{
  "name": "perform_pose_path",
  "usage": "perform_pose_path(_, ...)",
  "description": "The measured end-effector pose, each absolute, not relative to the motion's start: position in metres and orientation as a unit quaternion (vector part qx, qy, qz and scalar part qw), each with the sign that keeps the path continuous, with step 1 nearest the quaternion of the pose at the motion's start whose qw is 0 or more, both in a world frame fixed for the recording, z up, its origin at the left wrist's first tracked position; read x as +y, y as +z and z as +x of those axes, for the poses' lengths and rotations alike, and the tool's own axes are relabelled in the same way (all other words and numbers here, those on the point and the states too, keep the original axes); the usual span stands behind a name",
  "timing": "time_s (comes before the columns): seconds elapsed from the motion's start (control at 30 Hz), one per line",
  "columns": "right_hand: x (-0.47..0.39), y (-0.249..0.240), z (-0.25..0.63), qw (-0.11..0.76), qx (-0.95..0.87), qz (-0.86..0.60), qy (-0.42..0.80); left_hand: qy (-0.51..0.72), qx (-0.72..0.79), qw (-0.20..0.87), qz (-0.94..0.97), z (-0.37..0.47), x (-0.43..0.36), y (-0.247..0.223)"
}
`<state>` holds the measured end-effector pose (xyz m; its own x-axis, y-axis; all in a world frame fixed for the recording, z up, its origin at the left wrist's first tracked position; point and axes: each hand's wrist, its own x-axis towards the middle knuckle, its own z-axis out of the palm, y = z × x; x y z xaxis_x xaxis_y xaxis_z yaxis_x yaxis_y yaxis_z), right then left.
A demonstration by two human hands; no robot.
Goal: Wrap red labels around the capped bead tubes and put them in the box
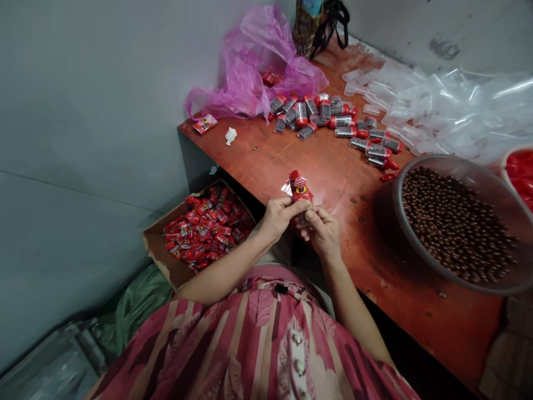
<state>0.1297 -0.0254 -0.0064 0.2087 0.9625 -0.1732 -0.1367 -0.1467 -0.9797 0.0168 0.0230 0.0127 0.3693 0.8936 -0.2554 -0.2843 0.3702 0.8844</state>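
The red packet is pinched by both the left hand and the right hand, at the near edge of the table. By too strong pulling, its wrapper may be torn; by a loosened pinch, it may be dropped below the edge.

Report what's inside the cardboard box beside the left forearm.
The cardboard box holds a heap of small red-packaged items. Its bottom and the lower layers are covered by the heap, and the left forearm hides part of the near side.
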Motion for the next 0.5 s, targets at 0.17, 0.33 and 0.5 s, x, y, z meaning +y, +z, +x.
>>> perform_pose_path(0.17, -0.031, -0.005, 0.123, 0.525, -0.410, -0.603, 0.439, 0.426, 0.330, 0.797, 0.273, 0.018, 0.025, 0.009)
perform_pose_path(0.33, -0.034, -0.009, 0.125, 0.488, -0.466, -0.636, 0.375, 0.425, 0.358, 0.785, 0.274, 0.019, 0.032, 0.003)
perform_pose_path(0.5, -0.033, -0.009, 0.121, 0.532, -0.407, -0.590, 0.452, 0.398, 0.372, 0.775, 0.319, 0.018, 0.032, 0.006)
